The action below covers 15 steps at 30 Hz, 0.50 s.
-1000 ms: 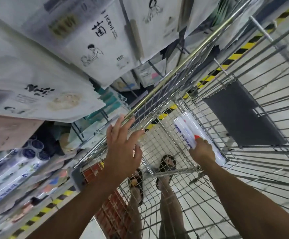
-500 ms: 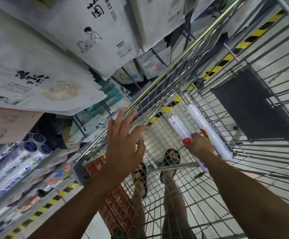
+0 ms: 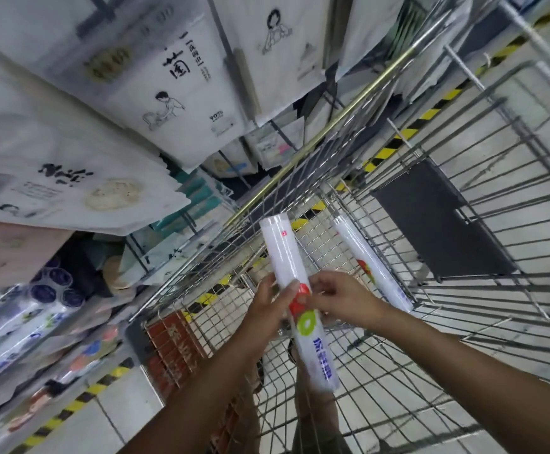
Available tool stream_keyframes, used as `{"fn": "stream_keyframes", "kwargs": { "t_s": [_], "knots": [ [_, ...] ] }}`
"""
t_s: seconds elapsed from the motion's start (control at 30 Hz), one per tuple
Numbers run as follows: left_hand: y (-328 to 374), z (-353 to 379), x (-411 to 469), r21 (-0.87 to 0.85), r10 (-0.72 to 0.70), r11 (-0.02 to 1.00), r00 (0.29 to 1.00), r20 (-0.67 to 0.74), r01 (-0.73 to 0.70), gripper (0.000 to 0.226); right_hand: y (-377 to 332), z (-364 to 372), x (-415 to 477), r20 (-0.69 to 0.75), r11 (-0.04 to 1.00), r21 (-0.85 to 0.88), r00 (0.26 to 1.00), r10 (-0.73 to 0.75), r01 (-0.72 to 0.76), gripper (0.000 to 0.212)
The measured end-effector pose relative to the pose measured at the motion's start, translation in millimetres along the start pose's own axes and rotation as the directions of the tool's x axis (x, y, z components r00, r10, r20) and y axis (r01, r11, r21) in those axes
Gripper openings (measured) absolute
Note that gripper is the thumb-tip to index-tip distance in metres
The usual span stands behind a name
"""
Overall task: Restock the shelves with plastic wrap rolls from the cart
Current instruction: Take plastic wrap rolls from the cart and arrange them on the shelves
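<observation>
Head view: you have one plastic wrap roll (image 3: 286,260) lifted above the floor of the cart (image 3: 299,156), roughly over the basket's middle, with its long axis pointing away from you. Your left hand (image 3: 272,303) wraps it from the left near the red label, and your right hand (image 3: 342,298) holds it from the right at about the same spot, so both hands are closed on this one roll. It has not reached the shelf yet.

A second roll (image 3: 367,263) lies on the cart floor against the right wall. No others show in the basket, so the job looks nearly done, with this roll and that one left.

The shelves (image 3: 11,322) stand to the cart's left and already hold similar rolls with blue ends.

The roll has to cross the cart's left rim. Above that side hang large white packs (image 3: 155,93), so the likely way through is the gap between rim and packs. A dark panel (image 3: 431,224) stands on the cart's right, away from your route.
</observation>
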<state>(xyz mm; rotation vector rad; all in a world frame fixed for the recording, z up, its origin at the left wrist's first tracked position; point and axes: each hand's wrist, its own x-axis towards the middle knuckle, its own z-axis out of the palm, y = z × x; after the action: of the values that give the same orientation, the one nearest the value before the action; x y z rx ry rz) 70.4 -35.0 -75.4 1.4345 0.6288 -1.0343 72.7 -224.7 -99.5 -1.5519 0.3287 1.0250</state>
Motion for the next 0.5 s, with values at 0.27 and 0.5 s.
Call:
{"fn": "stream_keyframes", "kwargs": {
  "t_s": [0.27, 0.5],
  "knots": [
    [-8.8, 14.9, 7.8, -0.027, -0.029, 0.999, 0.994, -0.105, 0.026, 0.046, 60.1, -82.0, 47.6, -0.426, 0.921, -0.246, 0.887, 0.177, -0.302, 0.038],
    [-30.2, 10.2, 28.6, 0.204, 0.090, 0.978, 0.963, -0.254, -0.037, 0.048, 123.5, -102.1, 81.8, -0.528, 0.796, -0.431, 0.834, 0.160, -0.425, 0.054]
  ]
}}
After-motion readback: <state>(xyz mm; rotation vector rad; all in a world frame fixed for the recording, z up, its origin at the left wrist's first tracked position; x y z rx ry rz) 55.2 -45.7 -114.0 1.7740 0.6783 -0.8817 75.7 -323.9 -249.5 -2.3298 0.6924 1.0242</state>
